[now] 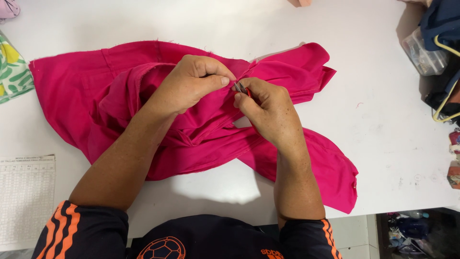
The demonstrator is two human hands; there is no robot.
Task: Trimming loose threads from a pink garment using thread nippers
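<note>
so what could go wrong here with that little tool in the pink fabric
The right hand holds a small metal tool with a red handle right beside the left hand's pinching thumb, so a slip could prick it. The tip works in bunched pink fabric, so it might snag or cut the cloth rather than a thread. One fabric end lies near the white table's edge and could slide off.

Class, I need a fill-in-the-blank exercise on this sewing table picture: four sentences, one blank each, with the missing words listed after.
1. The crumpled fabric garment under both hands is bright ____.
2. The left hand ____ a fold of it.
3. The right hand holds a small metal tool with a ____ handle.
4. The printed paper sheet lies at the table's ____ edge.

Missing words: pink; pinches; red; left
</note>
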